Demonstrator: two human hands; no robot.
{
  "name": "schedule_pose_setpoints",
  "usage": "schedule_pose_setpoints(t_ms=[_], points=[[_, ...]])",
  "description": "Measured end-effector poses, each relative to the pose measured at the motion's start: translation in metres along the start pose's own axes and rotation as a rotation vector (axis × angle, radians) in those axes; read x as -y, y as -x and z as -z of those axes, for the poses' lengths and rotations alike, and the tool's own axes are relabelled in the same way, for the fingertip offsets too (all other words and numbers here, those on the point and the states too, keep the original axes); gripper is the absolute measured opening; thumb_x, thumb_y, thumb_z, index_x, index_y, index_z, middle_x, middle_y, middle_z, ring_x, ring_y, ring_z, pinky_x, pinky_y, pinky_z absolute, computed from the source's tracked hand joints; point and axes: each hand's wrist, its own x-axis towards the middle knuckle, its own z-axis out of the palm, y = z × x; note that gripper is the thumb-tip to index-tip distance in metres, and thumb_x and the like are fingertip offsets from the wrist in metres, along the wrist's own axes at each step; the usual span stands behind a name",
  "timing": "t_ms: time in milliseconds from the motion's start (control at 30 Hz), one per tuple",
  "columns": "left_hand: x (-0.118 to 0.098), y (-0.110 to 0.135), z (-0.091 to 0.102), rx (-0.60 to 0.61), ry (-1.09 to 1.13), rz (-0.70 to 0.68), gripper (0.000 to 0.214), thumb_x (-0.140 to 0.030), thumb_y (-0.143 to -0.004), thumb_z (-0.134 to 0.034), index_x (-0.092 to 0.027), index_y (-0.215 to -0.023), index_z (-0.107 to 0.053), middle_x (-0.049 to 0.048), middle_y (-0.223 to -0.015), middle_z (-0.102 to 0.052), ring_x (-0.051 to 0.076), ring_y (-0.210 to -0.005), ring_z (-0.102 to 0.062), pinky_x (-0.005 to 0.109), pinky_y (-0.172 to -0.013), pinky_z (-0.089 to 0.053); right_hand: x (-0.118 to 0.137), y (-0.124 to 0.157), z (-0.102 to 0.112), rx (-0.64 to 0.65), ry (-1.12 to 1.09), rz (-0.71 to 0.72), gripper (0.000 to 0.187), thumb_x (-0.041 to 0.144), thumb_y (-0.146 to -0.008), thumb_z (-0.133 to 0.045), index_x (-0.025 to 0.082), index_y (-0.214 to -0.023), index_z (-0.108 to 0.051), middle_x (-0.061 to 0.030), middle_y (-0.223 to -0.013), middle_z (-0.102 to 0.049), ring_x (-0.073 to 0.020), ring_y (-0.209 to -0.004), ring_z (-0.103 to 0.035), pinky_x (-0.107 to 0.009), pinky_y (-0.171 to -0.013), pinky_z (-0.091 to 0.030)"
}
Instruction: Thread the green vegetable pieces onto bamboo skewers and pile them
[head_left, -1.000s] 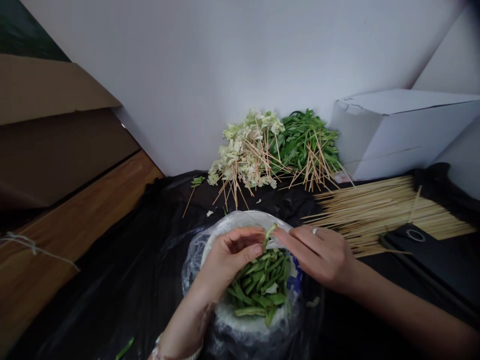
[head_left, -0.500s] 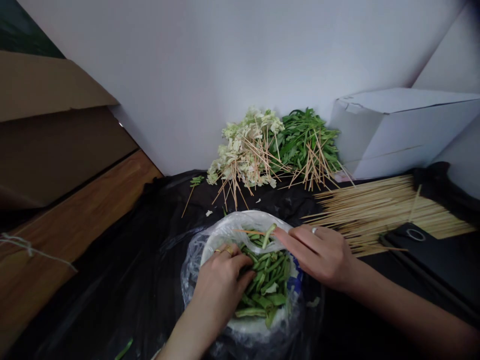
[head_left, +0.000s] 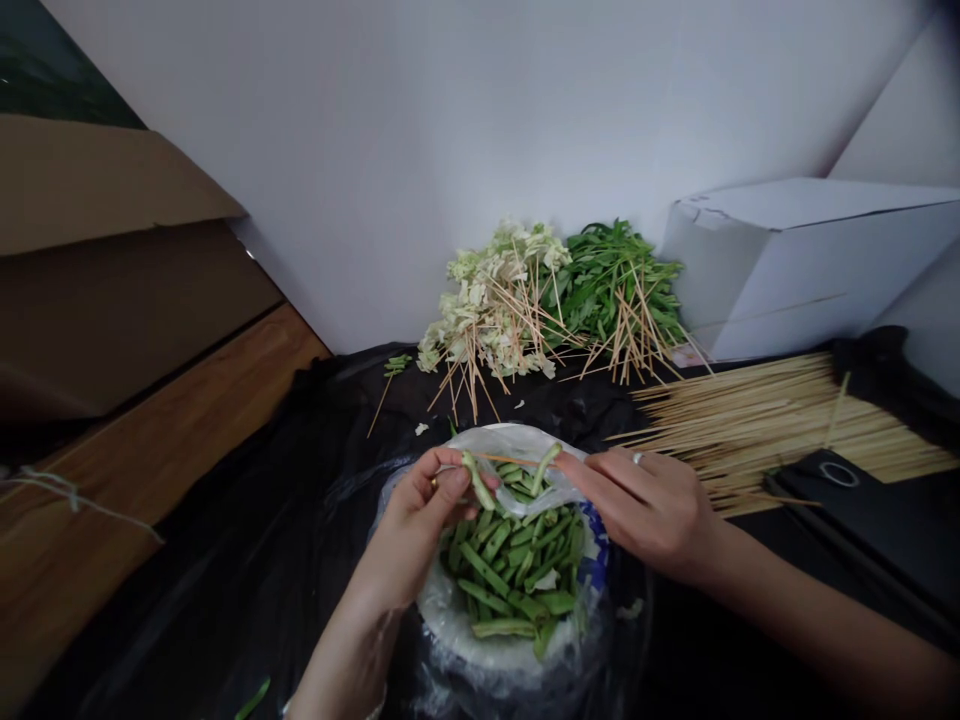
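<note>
My left hand is closed, pinching a piece of green bean at the tip of a thin wooden skewer. My right hand is closed around the skewer's other part, with another bean piece on it beside the fingertips. Both hands are over a white bowl lined with a clear plastic bag. Cut green beans fill the bowl. How far the skewer runs inside my right hand is hidden.
Behind the bowl lie skewered cabbage and skewered leafy greens. One bean skewer lies left of them. Bare skewers and a dark phone are at right. A white box and a cardboard box flank the black sheet.
My left hand has risen out of the beans with a bean piece and brought it to the skewer's tip. My right hand stays nearly in place with the skewer.
</note>
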Motion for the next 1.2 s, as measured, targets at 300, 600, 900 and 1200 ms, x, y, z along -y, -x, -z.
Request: schedule_pose_setpoints(t_ms=[300,600,900,1200], points=[[0.0029,-0.0085,-0.0038,-0.103,0.289,0.010,0.023,-0.028,-0.079,-0.078,-0.016,-0.096,-0.068,0.0043,-0.085,-0.075,0.010,-0.070,-0.067,0.016,-0.060,-0.055,0.0033,0.0010,-0.0004,0.038,-0.034,0.025,0.035,0.009,-0.091,-0.053,0.011,-0.126,-0.057,-0.0024,-0.078,-0.063,-0.0120,-0.063,-0.051,-0.030,-0.055,-0.035],[-0.0005,-0.0059,-0.0036,-0.061,0.325,0.011,0.037,-0.015,-0.073,-0.081,-0.017,-0.109,-0.073,0.0079,-0.099,-0.077,0.013,-0.086,-0.071,0.018,-0.077,-0.056,0.0008,0.0019,-0.0019,0.035,-0.029,0.011,0.032,0.012,-0.091,-0.055,0.011,-0.123,-0.058,-0.0032,-0.079,-0.064,-0.0126,-0.065,-0.052,-0.029,-0.058,-0.037],[0.0014,-0.0084,-0.0028,-0.116,0.359,0.014,0.035,-0.015,-0.067,-0.085,-0.021,-0.100,-0.076,0.0031,-0.090,-0.078,0.015,-0.082,-0.072,0.023,-0.074,-0.059,0.0001,0.0021,-0.0014,0.021,-0.038,0.008,0.034,0.010,-0.090,-0.055,0.012,-0.124,-0.058,-0.0021,-0.078,-0.064,-0.0116,-0.064,-0.052,-0.028,-0.055,-0.036],[0.0032,-0.0103,-0.0037,-0.163,0.362,0.009,0.029,-0.016,-0.061,-0.088,-0.018,-0.089,-0.079,0.0041,-0.087,-0.079,0.014,-0.076,-0.072,0.020,-0.069,-0.057,0.0010,0.0022,-0.0017,0.027,-0.030,0.006,0.034,0.012,-0.090,-0.055,0.011,-0.124,-0.059,-0.0025,-0.079,-0.063,-0.0119,-0.065,-0.053,-0.028,-0.055,-0.037]])
